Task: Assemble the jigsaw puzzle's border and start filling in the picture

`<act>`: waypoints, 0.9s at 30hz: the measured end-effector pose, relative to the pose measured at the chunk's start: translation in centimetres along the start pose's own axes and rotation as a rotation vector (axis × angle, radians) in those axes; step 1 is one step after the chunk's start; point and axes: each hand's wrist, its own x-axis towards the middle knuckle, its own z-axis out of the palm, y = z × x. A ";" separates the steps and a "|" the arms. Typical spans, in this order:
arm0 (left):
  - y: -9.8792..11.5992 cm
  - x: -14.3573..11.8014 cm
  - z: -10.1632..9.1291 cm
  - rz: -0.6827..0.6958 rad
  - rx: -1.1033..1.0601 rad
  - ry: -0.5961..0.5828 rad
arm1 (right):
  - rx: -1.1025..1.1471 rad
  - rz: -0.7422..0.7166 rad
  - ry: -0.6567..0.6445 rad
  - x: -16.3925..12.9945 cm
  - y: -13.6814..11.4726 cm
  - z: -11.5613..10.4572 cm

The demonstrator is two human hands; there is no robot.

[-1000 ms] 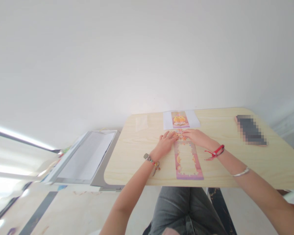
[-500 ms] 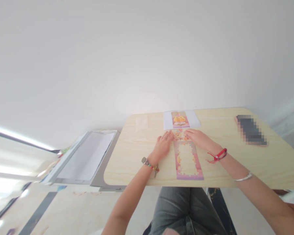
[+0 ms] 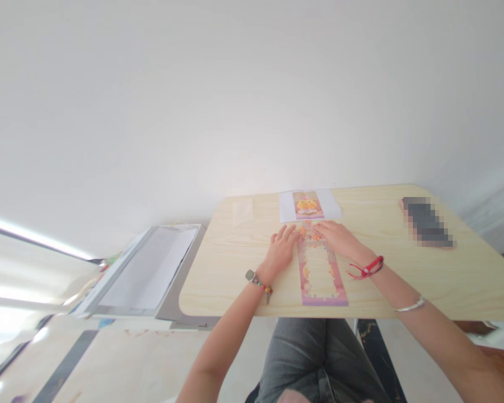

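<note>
A pile of small jigsaw puzzle pieces (image 3: 308,231), orange, pink and pale, lies on the table between my two hands. My left hand (image 3: 280,249) rests at the pile's left side, palm down, fingers spread and fingertips at the pieces. From the right, my right hand (image 3: 339,237) lies over the pile's edge with its fingers stretched out; no piece shows in its grip. Just below the pile is a partly joined puzzle border (image 3: 341,282), pink and purple, with bare wood showing inside it. Behind the pile, a printed picture (image 3: 308,206) on white paper shows orange figures.
A phone-like dark object (image 3: 428,223), pixelated, lies at the table's right. A clear plastic sheet or bag (image 3: 242,212) is at the back left. Left of the wooden table (image 3: 218,268) stands a grey surface with lined paper (image 3: 151,268). A white wall rises behind.
The fingers of both hands have shifted slightly at the pile, and its pieces lie differently. My right hand has moved a little to the left. The border and picture keep their places.
</note>
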 end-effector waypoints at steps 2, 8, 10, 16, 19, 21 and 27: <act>-0.1 -0.2 -0.1 0.028 0.006 -0.002 | -0.011 0.010 -0.021 -0.5 0.2 -0.2; 0.1 -0.2 -0.2 0.058 0.021 -0.002 | 0.022 0.056 -0.011 -1.4 0.5 -0.1; 0.1 -0.1 -0.1 0.096 0.010 -0.024 | 0.062 0.053 0.017 -1.8 0.3 0.1; 0.1 0.1 0.2 0.126 -0.017 -0.060 | 0.132 0.016 0.095 -3.5 0.2 0.4; 0.1 0.1 -0.1 0.122 -0.046 -0.050 | 0.124 0.008 0.109 -4.1 0.4 -0.2; 0.1 -0.3 -0.6 0.091 -0.069 -0.031 | 0.117 0.049 0.147 -4.6 0.4 -0.7; 1.3 -4.9 -0.8 -0.170 -0.089 0.118 | 0.177 0.202 0.274 -8.7 -1.9 -0.8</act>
